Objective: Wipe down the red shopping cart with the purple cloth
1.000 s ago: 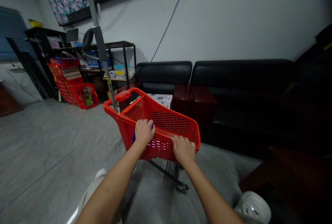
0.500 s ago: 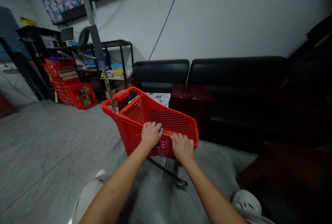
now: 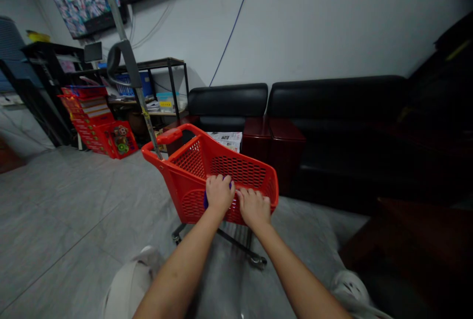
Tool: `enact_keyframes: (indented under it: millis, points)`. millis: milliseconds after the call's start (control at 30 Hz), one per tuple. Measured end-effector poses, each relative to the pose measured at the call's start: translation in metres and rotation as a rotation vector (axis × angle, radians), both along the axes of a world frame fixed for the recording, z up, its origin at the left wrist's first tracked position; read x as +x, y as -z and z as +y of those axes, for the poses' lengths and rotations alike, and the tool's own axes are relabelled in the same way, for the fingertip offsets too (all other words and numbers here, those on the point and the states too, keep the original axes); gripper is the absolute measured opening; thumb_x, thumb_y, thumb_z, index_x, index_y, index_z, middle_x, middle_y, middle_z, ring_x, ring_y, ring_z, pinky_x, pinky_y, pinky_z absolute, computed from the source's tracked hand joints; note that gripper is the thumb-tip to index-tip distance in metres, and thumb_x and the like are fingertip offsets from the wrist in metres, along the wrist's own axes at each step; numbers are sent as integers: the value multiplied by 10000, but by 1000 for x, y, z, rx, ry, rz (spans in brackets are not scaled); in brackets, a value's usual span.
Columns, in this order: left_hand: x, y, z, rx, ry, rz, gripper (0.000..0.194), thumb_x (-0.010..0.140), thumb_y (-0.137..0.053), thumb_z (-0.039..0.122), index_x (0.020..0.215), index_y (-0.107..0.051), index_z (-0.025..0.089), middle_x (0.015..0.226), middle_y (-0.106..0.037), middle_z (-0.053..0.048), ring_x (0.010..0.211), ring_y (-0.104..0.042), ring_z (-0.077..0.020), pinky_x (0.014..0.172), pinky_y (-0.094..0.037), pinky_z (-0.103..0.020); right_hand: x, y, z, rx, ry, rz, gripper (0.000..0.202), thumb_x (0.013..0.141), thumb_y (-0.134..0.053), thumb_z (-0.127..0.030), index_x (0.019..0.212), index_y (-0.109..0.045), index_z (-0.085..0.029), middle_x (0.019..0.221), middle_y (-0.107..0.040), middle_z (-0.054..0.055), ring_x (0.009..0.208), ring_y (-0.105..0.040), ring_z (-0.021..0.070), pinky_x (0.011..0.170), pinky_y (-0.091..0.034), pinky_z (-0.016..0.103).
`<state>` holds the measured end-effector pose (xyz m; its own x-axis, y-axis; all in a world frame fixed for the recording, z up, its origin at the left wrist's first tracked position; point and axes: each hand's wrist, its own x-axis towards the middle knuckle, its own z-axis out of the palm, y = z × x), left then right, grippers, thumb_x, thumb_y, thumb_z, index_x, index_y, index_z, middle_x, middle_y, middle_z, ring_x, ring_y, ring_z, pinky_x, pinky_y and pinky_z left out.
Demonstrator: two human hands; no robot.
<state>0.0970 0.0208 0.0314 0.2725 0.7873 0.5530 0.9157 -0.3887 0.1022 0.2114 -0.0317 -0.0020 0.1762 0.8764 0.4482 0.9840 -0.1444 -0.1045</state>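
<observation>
A small red plastic shopping cart stands in front of me, its near side facing me. My left hand is closed over the near rim, with a soft-looking purple piece pressed under the palm. Purple shows on both sides of the fingers, but most of it is covered, so its exact kind is unclear. Beside it, my right hand grips the same rim nearer the cart's right end, fingers hooked over the edge. Nothing shows inside the visible part of the basket.
Behind the cart is a black sofa with dark red wooden arms, and newspapers lie there. A grey metal pole with a handle rises at the cart's push bar. Red boxes are stacked left, near a black shelf.
My left hand has moved slightly right along the rim, with more purple showing at its left. The right hand has shifted slightly left, so the hands are closer together.
</observation>
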Motion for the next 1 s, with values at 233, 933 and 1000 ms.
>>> enact_keyframes:
  millis: [233, 933, 1000]
  points:
    - [-29, -9, 14, -8, 103, 75, 260, 968, -429, 399, 1020, -640, 258, 965, -656, -57, 959, -552, -230, 886, -348, -380, 54, 18, -10, 46, -126, -4, 435, 1026, -271, -381, 1048, -664, -196, 933, -690, 73, 892, -570, 202, 871, -336, 333]
    - [-34, -2, 22, 5, 113, 58, 260, 967, -430, 395, 1056, -632, 258, 984, -667, -49, 960, -564, -221, 868, -367, -365, 32, 27, 0, 170, -181, -32, 360, 1018, -326, -336, 954, -644, -179, 846, -677, 59, 816, -555, 198, 856, -320, 321]
    - [-42, -4, 26, 16, 72, 27, 236, 960, -448, 373, 1036, -637, 254, 975, -664, -50, 975, -560, -220, 894, -361, -366, 30, 28, 1, 179, -166, -35, 355, 1016, -333, -328, 953, -647, -174, 845, -675, 62, 811, -551, 200, 858, -316, 325]
